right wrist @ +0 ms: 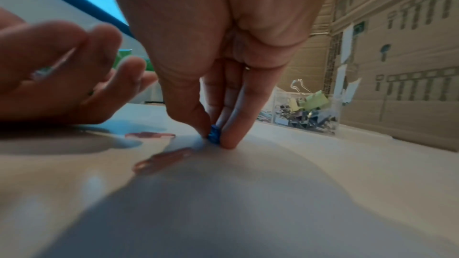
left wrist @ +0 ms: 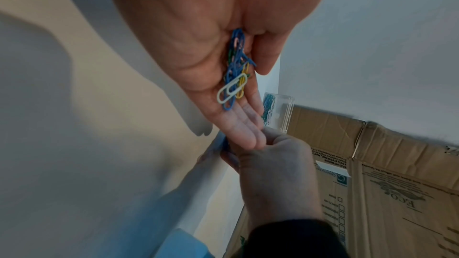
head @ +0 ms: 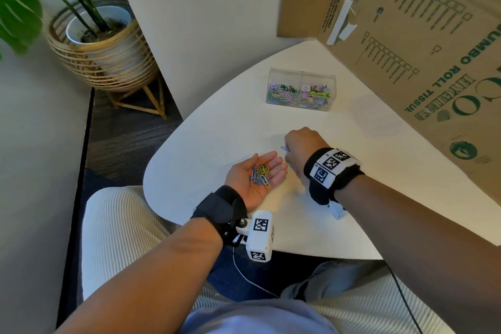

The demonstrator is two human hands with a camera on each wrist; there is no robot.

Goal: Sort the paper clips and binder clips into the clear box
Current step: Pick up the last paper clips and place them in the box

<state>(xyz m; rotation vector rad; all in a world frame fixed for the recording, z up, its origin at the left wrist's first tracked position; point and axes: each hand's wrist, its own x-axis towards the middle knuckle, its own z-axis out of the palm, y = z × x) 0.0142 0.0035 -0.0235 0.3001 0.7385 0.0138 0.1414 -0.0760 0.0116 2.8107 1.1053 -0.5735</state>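
One blue paper clip (head: 284,148), pinched

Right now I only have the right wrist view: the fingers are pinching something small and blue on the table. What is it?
Observer: A blue paper clip. In the head view it pokes out of the right hand, toward the left hand.
Operator: Is the left hand carrying anything?
Observer: Yes. The left hand lies palm up with a loose pile of coloured paper clips on it.
Operator: In the clear box I mostly see binder clips. Where are its paper clips?
Observer: The clear box has two compartments. In the head view, the stored paper clips fill the left one and the binder clips the right one.
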